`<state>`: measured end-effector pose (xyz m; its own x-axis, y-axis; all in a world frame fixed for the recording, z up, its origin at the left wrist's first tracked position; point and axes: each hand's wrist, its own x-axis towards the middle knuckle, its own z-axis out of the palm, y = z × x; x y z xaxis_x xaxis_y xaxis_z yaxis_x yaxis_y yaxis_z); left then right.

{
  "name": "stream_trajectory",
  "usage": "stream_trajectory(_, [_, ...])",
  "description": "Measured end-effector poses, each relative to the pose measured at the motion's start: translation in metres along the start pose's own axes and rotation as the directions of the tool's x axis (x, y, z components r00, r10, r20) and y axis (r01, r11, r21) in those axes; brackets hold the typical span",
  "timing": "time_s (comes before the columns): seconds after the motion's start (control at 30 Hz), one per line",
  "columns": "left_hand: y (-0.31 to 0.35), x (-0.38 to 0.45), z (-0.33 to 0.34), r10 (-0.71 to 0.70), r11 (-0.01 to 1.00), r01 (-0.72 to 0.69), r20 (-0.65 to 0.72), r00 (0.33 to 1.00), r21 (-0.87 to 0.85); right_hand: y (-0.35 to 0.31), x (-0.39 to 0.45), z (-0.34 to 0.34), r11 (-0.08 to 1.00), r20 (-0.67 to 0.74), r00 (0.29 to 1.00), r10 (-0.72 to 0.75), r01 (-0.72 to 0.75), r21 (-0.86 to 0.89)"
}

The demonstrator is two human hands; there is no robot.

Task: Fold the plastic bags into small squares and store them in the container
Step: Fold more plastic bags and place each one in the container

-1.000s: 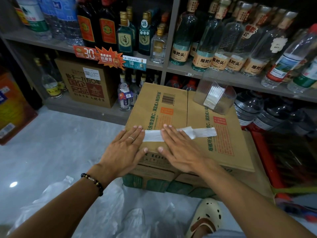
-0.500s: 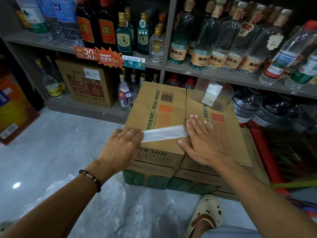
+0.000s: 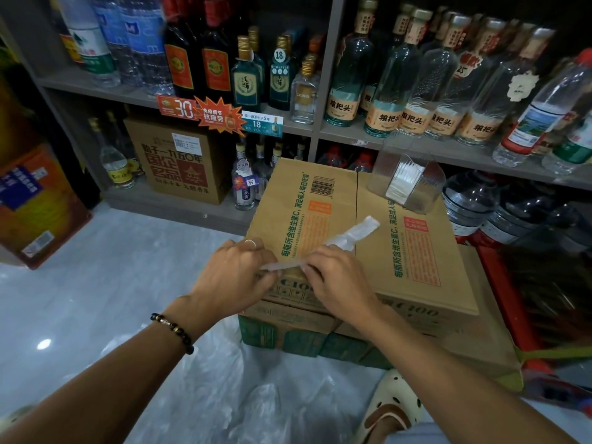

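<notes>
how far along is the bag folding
Done: the clear container on the box already holds folded bags. In hand: left hand and right hand pinch one bag, folded into a narrow strip, not yet a square. Left: loose bags lie on the floor.

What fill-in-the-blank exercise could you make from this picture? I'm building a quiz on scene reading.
1. Both hands, left and right, pinch a plastic bag folded into a long ____.
2. They work on top of a cardboard ____.
3. The clear container lies tipped on the box with folded bags ____ it.
4. A beaded bracelet sits on the ____ wrist.

Missing words: strip; box; inside; left
</notes>
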<state>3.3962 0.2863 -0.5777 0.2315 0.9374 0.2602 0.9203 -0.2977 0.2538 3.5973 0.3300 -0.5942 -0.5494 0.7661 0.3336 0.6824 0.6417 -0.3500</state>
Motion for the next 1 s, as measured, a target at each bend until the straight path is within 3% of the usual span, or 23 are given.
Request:
stream_trajectory(0.07, [-0.008,-0.002,-0.002,-0.093,0.995,0.094,0.020,0.995,-0.041,-0.002,0.006,-0.010,0.942,0.062,0.978,0.200,-0.210,0.263])
stream_trajectory(0.13, [-0.017,-0.005,-0.003,-0.140,0.989,0.141,0.025,0.990,-0.049,0.004,0.009,-0.024,0.760,0.234,0.913,0.335,-0.408,0.506])
stream_trajectory(0.2, [-0.015,-0.003,-0.003,-0.104,0.993,0.107,0.054,0.993,-0.044,0.019,0.005,-0.037,0.655,0.339,0.865,0.369,-0.501,0.566])
stream_trajectory(0.33, [0.014,0.016,0.012,0.138,0.987,-0.153,0.241,0.961,0.045,0.042,-0.007,-0.052,0.519,0.444,0.827,0.344,-0.562,0.645])
stream_trajectory(0.43, [0.026,0.028,0.033,0.171,0.964,-0.232,0.359,0.918,0.133,0.046,-0.007,-0.062,0.463,0.489,0.799,0.349,-0.601,0.651])
stream_trajectory(0.6, [0.021,0.029,0.050,0.185,0.953,-0.244,0.295,0.937,0.178,0.044,0.009,-0.065,0.291,0.496,0.776,0.389,-0.614,0.734])
stream_trajectory(0.7, [0.018,0.027,0.050,0.168,0.950,-0.225,0.253,0.953,0.216,0.043,0.021,-0.066,0.416,0.520,0.762,0.386,-0.647,0.639])
stream_trajectory(0.83, [0.013,0.026,0.048,0.112,0.963,-0.161,0.222,0.969,0.217,0.048,0.033,-0.069,0.754,0.556,0.715,0.424,-0.619,0.221])
stream_trajectory(1.0, [0.006,0.023,0.052,0.125,0.961,-0.163,0.177,0.976,0.222,0.044,0.040,-0.065,0.846,0.572,0.716,0.400,-0.528,0.069])
